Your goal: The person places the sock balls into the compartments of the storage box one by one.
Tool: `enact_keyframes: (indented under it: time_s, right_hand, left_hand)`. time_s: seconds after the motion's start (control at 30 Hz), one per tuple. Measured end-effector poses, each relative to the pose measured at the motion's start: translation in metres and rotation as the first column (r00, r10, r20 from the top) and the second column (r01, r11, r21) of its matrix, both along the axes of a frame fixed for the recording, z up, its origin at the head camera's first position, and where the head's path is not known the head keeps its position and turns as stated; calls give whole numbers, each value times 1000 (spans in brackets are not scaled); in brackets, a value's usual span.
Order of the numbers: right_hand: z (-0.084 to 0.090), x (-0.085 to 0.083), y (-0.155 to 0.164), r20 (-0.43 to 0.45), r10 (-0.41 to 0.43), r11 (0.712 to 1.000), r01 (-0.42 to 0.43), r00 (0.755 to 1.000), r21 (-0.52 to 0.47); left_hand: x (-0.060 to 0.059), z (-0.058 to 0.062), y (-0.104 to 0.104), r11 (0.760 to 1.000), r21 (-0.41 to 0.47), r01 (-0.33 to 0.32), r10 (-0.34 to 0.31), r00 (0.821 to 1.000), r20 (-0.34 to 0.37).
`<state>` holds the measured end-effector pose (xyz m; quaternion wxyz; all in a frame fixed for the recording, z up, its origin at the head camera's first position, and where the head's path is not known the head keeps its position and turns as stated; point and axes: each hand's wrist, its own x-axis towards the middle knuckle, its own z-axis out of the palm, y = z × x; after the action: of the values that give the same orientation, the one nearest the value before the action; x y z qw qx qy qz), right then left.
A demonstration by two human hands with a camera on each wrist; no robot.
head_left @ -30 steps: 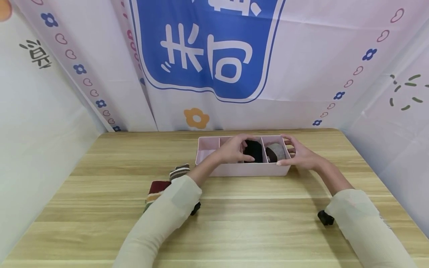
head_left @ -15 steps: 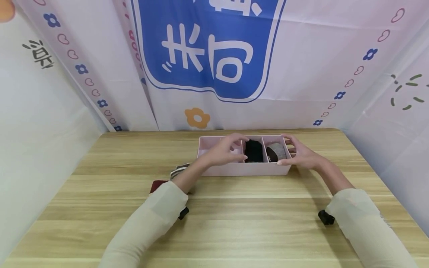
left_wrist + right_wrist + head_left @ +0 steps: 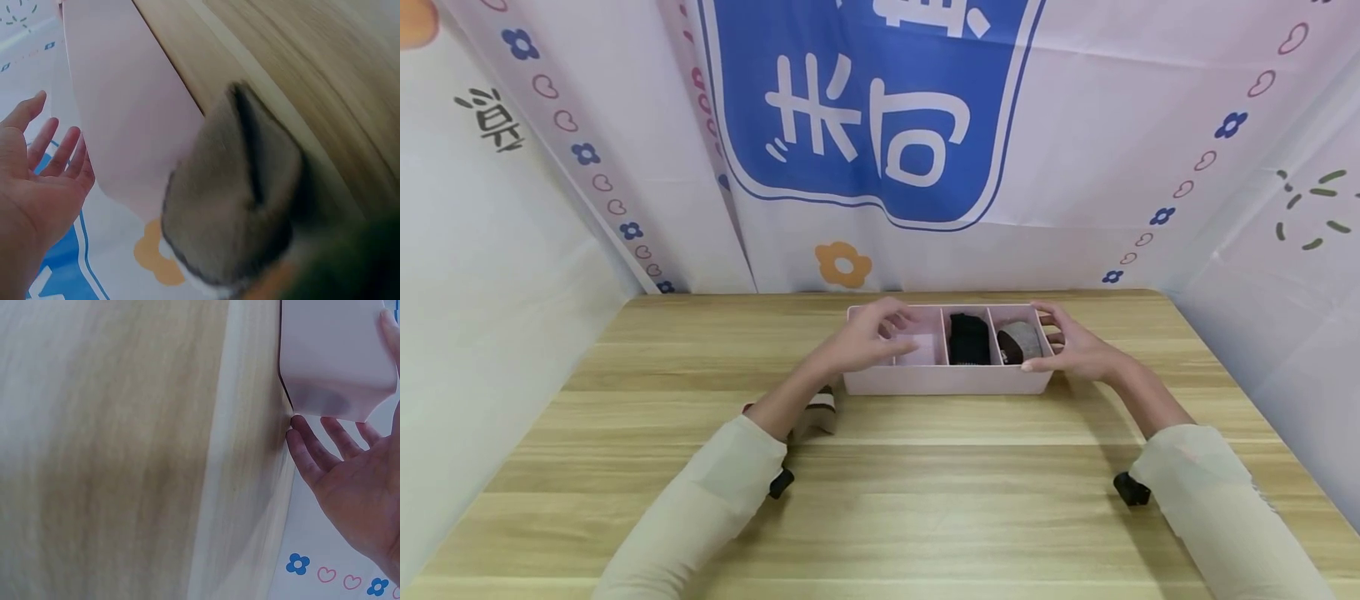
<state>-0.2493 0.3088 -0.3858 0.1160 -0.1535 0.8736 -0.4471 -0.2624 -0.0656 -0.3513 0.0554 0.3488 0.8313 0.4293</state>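
A pink divided storage box [image 3: 947, 382] stands near the back of the table. In its right half sit a rolled black sock [image 3: 969, 340] and, in the end compartment, a rolled grey-and-brown sock [image 3: 1028, 335]. My right hand [image 3: 1075, 350] holds the box's right end, thumb at the front rim and fingers round the end wall. Above the left compartments hovers my left hand [image 3: 857, 340], thumb and fingers apart, with nothing between them. A brown sock with striped trim [image 3: 818, 412] lies beside my left forearm, large and blurred in the left wrist view.
Part of a dark red item [image 3: 747, 407] shows behind my left forearm, mostly hidden. A printed cloth backdrop [image 3: 1075, 167] rises behind the wooden table [image 3: 970, 500]. Black wrist devices [image 3: 1131, 489] sit at both cuffs.
My left hand has moved left, from around the black sock to above the left compartments, leaving the sock in the box. My right hand has stayed at the box's right end.
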Motion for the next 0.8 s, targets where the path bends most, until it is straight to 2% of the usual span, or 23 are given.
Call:
enact_keyframes:
  time_s: [0.3, 0.53, 0.8]
  right_hand:
    - [0, 0, -1, 0, 4, 1000, -4, 1000, -5]
    - [-1, 0, 0, -6, 5, 1000, -5, 1000, 2]
    - [-1, 0, -1, -8, 4, 1000, -4, 1000, -12]
  left_hand:
    - [1, 1, -34, 1000, 6, -29, 29, 999, -17]
    - [4, 4, -59, 995, 0, -103, 103, 995, -14]
    - [7, 3, -80, 987, -67, -143, 142, 990, -26]
